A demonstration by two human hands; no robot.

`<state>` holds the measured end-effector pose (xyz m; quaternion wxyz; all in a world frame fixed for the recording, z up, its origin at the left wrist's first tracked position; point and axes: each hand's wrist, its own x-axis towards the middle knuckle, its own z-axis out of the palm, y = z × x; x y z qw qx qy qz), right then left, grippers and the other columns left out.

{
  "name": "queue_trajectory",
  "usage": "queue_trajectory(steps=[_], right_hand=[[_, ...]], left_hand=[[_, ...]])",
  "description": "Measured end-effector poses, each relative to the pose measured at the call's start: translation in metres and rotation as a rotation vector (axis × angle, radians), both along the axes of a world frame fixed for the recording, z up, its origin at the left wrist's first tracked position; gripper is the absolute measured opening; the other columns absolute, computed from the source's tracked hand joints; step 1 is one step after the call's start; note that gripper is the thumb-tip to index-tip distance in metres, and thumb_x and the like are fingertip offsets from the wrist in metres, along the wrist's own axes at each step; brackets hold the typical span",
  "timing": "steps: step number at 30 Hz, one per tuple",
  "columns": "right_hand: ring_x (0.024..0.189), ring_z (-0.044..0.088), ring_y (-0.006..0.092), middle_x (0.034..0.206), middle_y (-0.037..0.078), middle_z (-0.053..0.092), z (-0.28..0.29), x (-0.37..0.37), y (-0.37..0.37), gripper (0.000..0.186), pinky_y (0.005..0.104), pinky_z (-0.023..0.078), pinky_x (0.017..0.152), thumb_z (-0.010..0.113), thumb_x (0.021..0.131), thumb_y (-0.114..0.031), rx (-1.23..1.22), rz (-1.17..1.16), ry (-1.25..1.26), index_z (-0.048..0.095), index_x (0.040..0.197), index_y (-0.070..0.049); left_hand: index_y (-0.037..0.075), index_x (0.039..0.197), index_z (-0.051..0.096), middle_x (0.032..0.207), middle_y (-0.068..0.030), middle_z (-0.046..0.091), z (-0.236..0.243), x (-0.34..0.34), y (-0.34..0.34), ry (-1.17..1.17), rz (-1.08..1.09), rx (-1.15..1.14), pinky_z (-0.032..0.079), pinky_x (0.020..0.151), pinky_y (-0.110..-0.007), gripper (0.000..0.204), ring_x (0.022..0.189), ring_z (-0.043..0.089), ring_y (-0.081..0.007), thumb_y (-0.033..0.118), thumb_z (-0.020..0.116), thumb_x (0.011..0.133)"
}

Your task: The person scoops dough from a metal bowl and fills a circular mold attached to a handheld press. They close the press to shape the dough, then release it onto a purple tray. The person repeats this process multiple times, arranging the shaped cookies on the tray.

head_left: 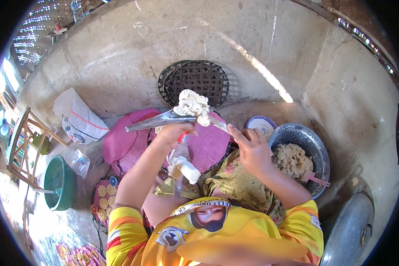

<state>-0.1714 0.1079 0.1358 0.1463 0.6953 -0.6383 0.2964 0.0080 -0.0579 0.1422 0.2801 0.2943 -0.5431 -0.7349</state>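
In front of me, my left hand (175, 134) is closed around a long dark implement (148, 122) with a slanted, shiny end. A lump of pale, sticky dough (192, 104) sits on top of it. Just below that hand is a clear bottle-like part (181, 153) with a red band, its lower end smeared with dough; how it joins the implement is hidden. My right hand (252, 144) pinches a flat, dough-coated stick (219, 122), whose far end reaches the right side of the lump. Pink sheets (213, 148) lie beneath my hands.
At right, a dark bucket (326, 159) holds dough and a pink-handled scoop (317, 179), beside a purple-rimmed dish (262, 125) and a metal lid (350, 226). Left are a white sack (80, 119), a green tub (60, 184) and flat rounds (103, 203). A woven tray (195, 82) leans against the wall.
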Motion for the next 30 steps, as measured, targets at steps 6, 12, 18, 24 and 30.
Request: queue_trajectory(steps=[6, 12, 18, 24, 30], right_hand=[[0.064, 0.06, 0.0248, 0.063, 0.006, 0.058, 0.077, -0.013, -0.007, 0.016, 0.0372, 0.046, 0.058, 0.052, 0.075, -0.018, 0.305, 0.007, 0.323, 0.06, 0.088, -0.014], [0.068, 0.06, 0.0234, 0.066, 0.007, 0.059, 0.092, 0.002, -0.034, 0.014, 0.0364, 0.046, 0.059, 0.05, 0.074, -0.015, 0.352, 0.109, 0.556, 0.061, 0.084, -0.014], [0.068, 0.06, 0.023, 0.065, 0.005, 0.057, 0.124, -0.023, -0.025, 0.012, 0.0377, 0.046, 0.055, 0.048, 0.079, -0.018, 0.105, -0.253, 0.385, 0.059, 0.083, -0.016], [0.069, 0.061, 0.0221, 0.068, 0.007, 0.06, 0.09, -0.017, -0.042, 0.013, 0.034, 0.048, 0.057, 0.049, 0.073, -0.012, 0.21, 0.019, 0.51, 0.057, 0.082, -0.007], [0.069, 0.061, 0.0229, 0.069, 0.008, 0.061, 0.077, -0.007, -0.05, 0.013, 0.0342, 0.048, 0.058, 0.049, 0.074, -0.014, 0.315, 0.14, 0.51, 0.058, 0.081, -0.008]], left_hand=[[0.001, 0.107, 0.054, 0.103, -0.0126, 0.057, -0.041, -0.011, -0.014, -0.116, 0.052, -0.533, 0.047, 0.075, -0.031, 0.037, 0.088, 0.057, -0.021, 0.008, 0.059, 0.07], [-0.002, 0.104, 0.053, 0.096, -0.0126, 0.059, -0.044, -0.013, -0.035, -0.08, 0.124, -0.527, 0.046, 0.076, -0.031, 0.029, 0.083, 0.058, -0.0202, 0.017, 0.046, 0.083], [-0.003, 0.107, 0.052, 0.095, -0.0112, 0.059, -0.037, 0.007, -0.075, 0.038, 0.286, -0.026, 0.048, 0.071, -0.027, 0.036, 0.082, 0.059, -0.0168, 0.02, 0.03, 0.089], [-0.003, 0.105, 0.053, 0.095, -0.011, 0.059, -0.052, -0.012, -0.073, -0.195, 0.304, -0.43, 0.044, 0.076, -0.031, 0.028, 0.083, 0.057, -0.0199, 0.011, 0.044, 0.082], [0.0, 0.099, 0.052, 0.09, -0.0095, 0.056, -0.03, -0.022, -0.034, -0.118, 0.382, -0.273, 0.043, 0.073, -0.031, 0.03, 0.082, 0.054, -0.018, 0.02, 0.034, 0.087]])
